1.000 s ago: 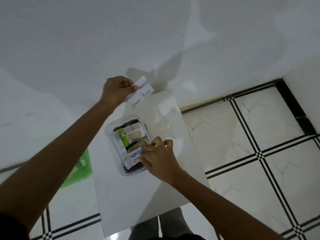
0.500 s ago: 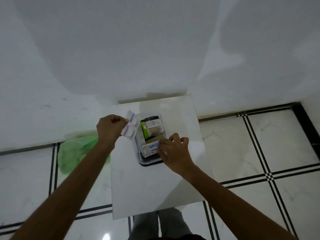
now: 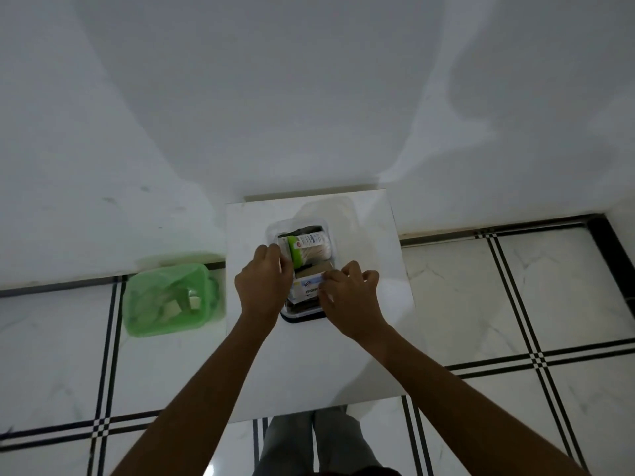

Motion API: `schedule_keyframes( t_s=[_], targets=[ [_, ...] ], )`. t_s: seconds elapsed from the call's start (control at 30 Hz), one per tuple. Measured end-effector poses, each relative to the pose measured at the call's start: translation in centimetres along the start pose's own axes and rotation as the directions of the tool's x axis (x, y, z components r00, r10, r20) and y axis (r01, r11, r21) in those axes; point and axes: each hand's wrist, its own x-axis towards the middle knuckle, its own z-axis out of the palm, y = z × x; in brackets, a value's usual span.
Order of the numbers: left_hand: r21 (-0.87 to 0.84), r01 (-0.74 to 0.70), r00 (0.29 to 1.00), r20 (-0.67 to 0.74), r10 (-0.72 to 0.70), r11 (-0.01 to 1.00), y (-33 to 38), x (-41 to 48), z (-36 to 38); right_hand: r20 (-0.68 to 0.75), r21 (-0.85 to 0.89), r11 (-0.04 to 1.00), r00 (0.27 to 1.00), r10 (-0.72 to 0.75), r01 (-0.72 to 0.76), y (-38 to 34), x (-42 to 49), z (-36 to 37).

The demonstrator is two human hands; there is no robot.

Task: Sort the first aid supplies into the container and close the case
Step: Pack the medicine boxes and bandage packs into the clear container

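A clear plastic container (image 3: 275, 231) stands on a small white table (image 3: 309, 365). Inside lie a green-and-white cotton swab pack (image 3: 311, 250) and, nearer me, a white box with blue print (image 3: 304, 291) over some darker items. My left hand (image 3: 263, 285) is at the container's left wall, fingers closed on a small white packet (image 3: 284, 247) that is slipped in beside the swab pack; most of the packet is hidden. My right hand (image 3: 348, 300) pinches the right end of the white box. A clear lid (image 3: 330, 207) seems to lie just behind the container.
A green-lined bin (image 3: 168, 300) with scraps in it stands on the floor left of the table. A white wall rises right behind the table. Black-lined white floor tiles surround it, and my legs (image 3: 309, 441) show under the near edge.
My left hand has brought the small packet from up in the air behind the container down into its left side. My right hand stayed on the white box. The view tilted up.
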Motion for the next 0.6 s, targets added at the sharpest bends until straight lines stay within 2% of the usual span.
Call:
schedule_keyframes(
  t_s=[0.07, 0.13, 0.23, 0.3, 0.33, 0.4, 0.47, 0.5, 0.53, 0.57, 0.6],
  targets=[
    [-0.015, 0.097, 0.993, 0.075, -0.095, 0.995, 0.2, -0.1, 0.5, -0.002, -0.002, 1.0, 1.0, 0.013, -0.013, -0.1, 0.1, 0.1],
    [-0.112, 0.153, 0.987, 0.067, -0.147, 0.982, -0.1, -0.1, 0.6, 0.011, 0.004, 1.0, 1.0, 0.011, -0.011, 0.0, 0.2, 0.2],
    [-0.24, 0.097, 0.994, -0.035, -0.108, 0.966, -1.5, -0.3, 0.5, 0.006, 0.032, 0.999, 1.0, -0.015, 0.014, 0.4, 0.0, 0.0],
    [-0.352, 0.087, 0.993, -0.039, -0.107, 0.932, -2.6, -0.9, 0.5, -0.033, 0.096, 0.995, 0.999, -0.029, 0.033, 0.6, -0.2, -0.1],
    [-0.436, 0.139, 0.988, 0.006, -0.151, 0.889, -3.1, -1.2, 0.6, -0.049, 0.146, 0.989, 0.999, -0.024, 0.031, 0.7, -0.2, -0.2],
    [-0.561, 0.371, 0.928, 0.201, -0.312, 0.74, -3.7, -1.5, 0.1, -0.101, 0.29, 0.957, 0.994, 0.033, -0.002, 1.2, -0.1, -0.5],
    [-0.563, 0.594, 0.802, 0.471, -0.367, 0.575, -3.8, -1.8, -0.4, -0.139, 0.52, 0.845, 0.964, 0.229, -0.125, 1.5, 0.0, -1.1],
    [-0.545, 0.644, 0.758, 0.551, -0.349, 0.537, -4.0, -1.9, -0.5, -0.124, 0.636, 0.743, 0.922, 0.366, -0.209, 1.6, -0.1, -1.3],
    [-0.533, 0.671, 0.729, 0.601, -0.327, 0.515, -4.0, -2.0, -0.5, -0.07, 0.717, 0.627, 0.862, 0.501, -0.306, 1.9, -0.1, -1.3],
    [-0.524, 0.689, 0.707, 0.636, -0.309, 0.5, -4.0, -2.0, -0.5, 0.039, 0.747, 0.509, 0.792, 0.609, -0.428, 2.3, 0.0, -1.2],
    [-0.514, 0.702, 0.69, 0.662, -0.293, 0.492, -3.8, -2.0, -0.5, 0.182, 0.719, 0.419, 0.732, 0.657, -0.555, 2.8, 0.0, -0.6]
  ],
)
